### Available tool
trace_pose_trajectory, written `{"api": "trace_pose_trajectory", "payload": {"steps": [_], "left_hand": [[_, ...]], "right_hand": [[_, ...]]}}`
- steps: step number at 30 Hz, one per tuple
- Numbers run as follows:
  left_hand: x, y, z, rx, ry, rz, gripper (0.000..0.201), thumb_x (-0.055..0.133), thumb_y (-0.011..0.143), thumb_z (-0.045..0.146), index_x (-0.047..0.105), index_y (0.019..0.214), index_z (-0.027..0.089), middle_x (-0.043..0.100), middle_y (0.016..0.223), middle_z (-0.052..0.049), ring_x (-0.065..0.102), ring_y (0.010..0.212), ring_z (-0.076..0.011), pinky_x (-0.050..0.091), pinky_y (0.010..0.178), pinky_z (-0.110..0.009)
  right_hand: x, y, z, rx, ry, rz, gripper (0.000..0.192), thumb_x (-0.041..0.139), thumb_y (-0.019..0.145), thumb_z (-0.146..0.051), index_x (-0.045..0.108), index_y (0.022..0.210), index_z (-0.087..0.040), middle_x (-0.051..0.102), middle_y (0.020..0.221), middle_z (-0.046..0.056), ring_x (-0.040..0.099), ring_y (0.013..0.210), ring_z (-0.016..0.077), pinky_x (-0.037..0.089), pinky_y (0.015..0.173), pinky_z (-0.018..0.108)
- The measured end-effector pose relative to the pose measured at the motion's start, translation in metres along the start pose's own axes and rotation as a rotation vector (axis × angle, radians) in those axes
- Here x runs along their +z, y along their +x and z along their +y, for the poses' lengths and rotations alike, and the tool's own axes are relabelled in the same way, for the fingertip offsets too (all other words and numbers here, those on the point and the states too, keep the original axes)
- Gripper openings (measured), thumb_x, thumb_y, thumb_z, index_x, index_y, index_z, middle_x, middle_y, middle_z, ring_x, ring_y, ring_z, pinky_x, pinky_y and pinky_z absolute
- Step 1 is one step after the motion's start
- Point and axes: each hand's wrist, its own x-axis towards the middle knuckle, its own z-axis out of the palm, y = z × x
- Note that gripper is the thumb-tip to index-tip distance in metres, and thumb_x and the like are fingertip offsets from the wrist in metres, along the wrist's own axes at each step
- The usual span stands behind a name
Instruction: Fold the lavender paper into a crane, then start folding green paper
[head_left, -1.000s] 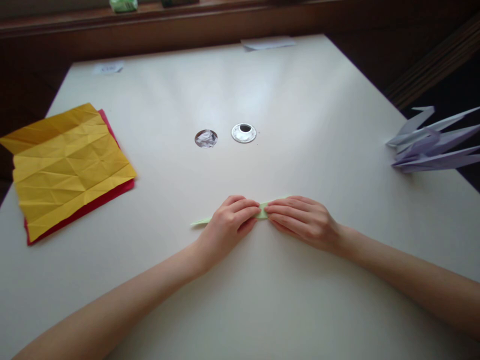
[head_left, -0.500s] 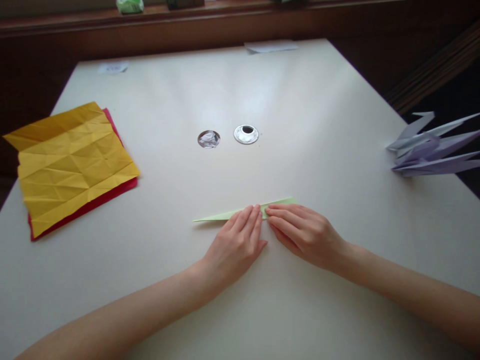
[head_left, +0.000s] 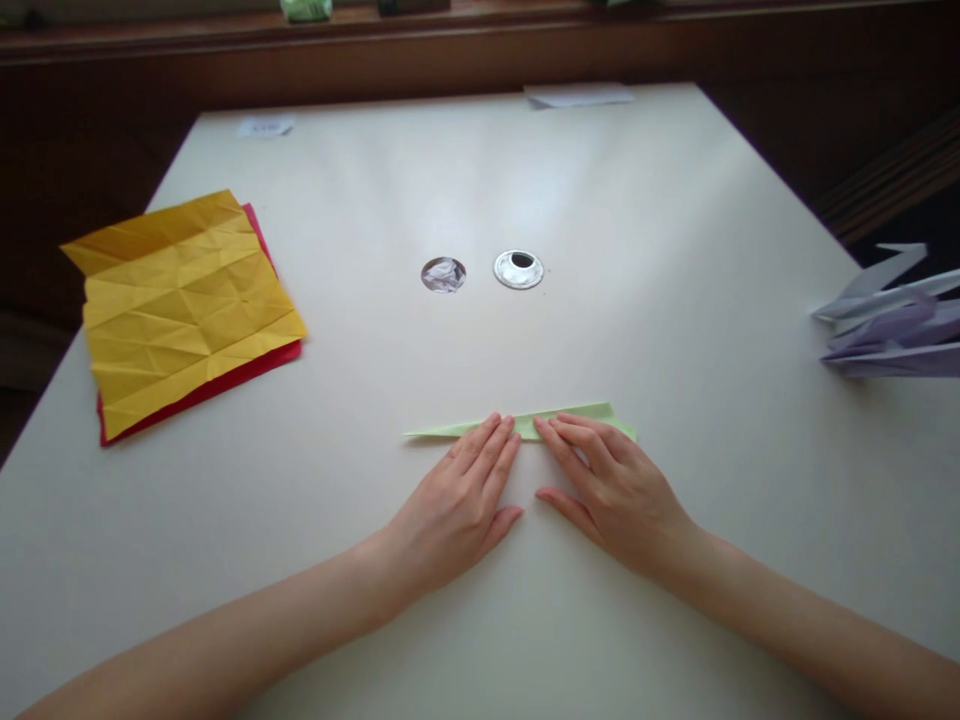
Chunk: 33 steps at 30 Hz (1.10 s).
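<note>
Head view: we press both flat, open hands, left hand [head_left: 457, 505] and right hand [head_left: 611, 490], fingertips on green paper strip [head_left: 525, 424], already folded narrow, gripping nothing; yellow sheet [head_left: 184, 305] far left.

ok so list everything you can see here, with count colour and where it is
green strip: 1, pale green folded paper, table front centre, under the fingertips of both hands
yellow sheet: 1, yellow, creased, table left, lying on the red sheet
red sheet: 1, red, under the yellow one, only its edges show
purple model: 1, lilac folded paper, table right edge
hole: 1, round, something crumpled and silvery inside, table centre
ring: 1, silver with a dark middle, right of the hole
white slips: 2, white, table far edge
table: 1, cream
left hand: flat, fingertips on the strip
right hand: flat, fingertips on the strip
</note>
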Motion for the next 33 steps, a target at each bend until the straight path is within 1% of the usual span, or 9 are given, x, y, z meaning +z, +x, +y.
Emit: {"api": "trace_pose_trajectory", "payload": {"steps": [4,8,13,16,19,22,23,27,33], "left_hand": [[-0.006,-0.020,-0.006,-0.064,0.091,-0.021,0.058,0.037,0.087,0.040,0.030,0.133,0.004,0.027,0.141,-0.015,0.024,0.131,-0.0262,0.032,0.104,-0.037],[-0.011,-0.035,-0.011,-0.107,0.174,0.011,0.055,0.037,0.087,0.038,0.033,0.132,0.005,0.031,0.139,-0.013,0.030,0.129,-0.0247,0.030,0.103,-0.039],[-0.014,-0.042,-0.010,-0.146,0.213,0.054,0.052,0.038,0.087,0.037,0.037,0.129,0.005,0.036,0.137,-0.014,0.036,0.126,-0.0258,0.030,0.101,-0.042],[-0.015,-0.043,-0.016,-0.135,0.173,0.089,0.046,0.041,0.087,0.031,0.042,0.126,0.007,0.043,0.133,-0.012,0.041,0.122,-0.0250,0.033,0.100,-0.042],[-0.018,-0.044,-0.030,-0.136,0.090,0.197,0.034,0.046,0.085,0.015,0.050,0.118,0.012,0.056,0.121,-0.007,0.050,0.113,-0.0201,0.038,0.096,-0.036],[-0.023,-0.043,-0.047,-0.183,0.012,0.337,0.024,0.052,0.081,0.009,0.059,0.103,0.014,0.066,0.099,-0.005,0.057,0.094,-0.0173,0.047,0.082,-0.030],[-0.024,-0.043,-0.051,-0.187,-0.010,0.336,0.019,0.054,0.080,0.009,0.060,0.097,0.014,0.066,0.091,-0.004,0.057,0.086,-0.0161,0.048,0.076,-0.028],[-0.027,-0.039,-0.057,-0.140,0.009,0.320,0.012,0.055,0.078,0.008,0.060,0.087,0.014,0.064,0.080,-0.004,0.056,0.074,-0.0147,0.047,0.065,-0.026],[-0.024,-0.036,-0.058,-0.023,0.159,0.308,0.015,0.054,0.076,0.005,0.058,0.089,0.011,0.063,0.078,-0.004,0.055,0.074,-0.0157,0.047,0.064,-0.027]], "right_hand": [[0.000,-0.001,0.000,-0.002,-0.008,-0.006,0.053,0.049,0.083,-0.039,0.045,0.122,-0.003,0.056,0.108,0.015,0.048,0.105,0.0250,0.042,0.088,0.037],[0.000,-0.001,0.001,-0.006,-0.011,-0.010,0.052,0.049,0.083,-0.037,0.045,0.122,-0.003,0.056,0.106,0.015,0.048,0.105,0.0249,0.042,0.088,0.037],[0.000,-0.001,0.001,-0.007,-0.020,-0.006,0.051,0.049,0.083,-0.036,0.046,0.121,-0.003,0.056,0.105,0.015,0.049,0.104,0.0252,0.042,0.087,0.037],[-0.001,-0.001,0.001,-0.013,-0.025,-0.005,0.050,0.049,0.083,-0.035,0.046,0.121,-0.003,0.056,0.105,0.015,0.049,0.103,0.0254,0.043,0.086,0.038],[0.000,0.000,0.001,-0.028,-0.034,0.004,0.050,0.050,0.083,-0.035,0.046,0.120,-0.002,0.056,0.104,0.015,0.050,0.102,0.0256,0.043,0.086,0.038],[0.000,0.001,0.002,-0.035,-0.040,0.006,0.050,0.050,0.083,-0.035,0.046,0.121,-0.002,0.057,0.104,0.015,0.050,0.103,0.0257,0.043,0.086,0.038],[0.000,0.001,0.002,-0.035,-0.040,0.003,0.050,0.050,0.083,-0.035,0.046,0.121,-0.002,0.057,0.104,0.015,0.050,0.103,0.0257,0.043,0.086,0.038],[-0.001,0.001,0.002,-0.039,-0.040,-0.003,0.049,0.050,0.083,-0.034,0.046,0.121,-0.003,0.057,0.104,0.015,0.050,0.103,0.0255,0.044,0.086,0.038],[-0.001,0.001,0.002,-0.045,-0.039,-0.003,0.051,0.051,0.082,-0.034,0.045,0.121,-0.002,0.056,0.104,0.015,0.050,0.103,0.0261,0.044,0.086,0.038]]}}
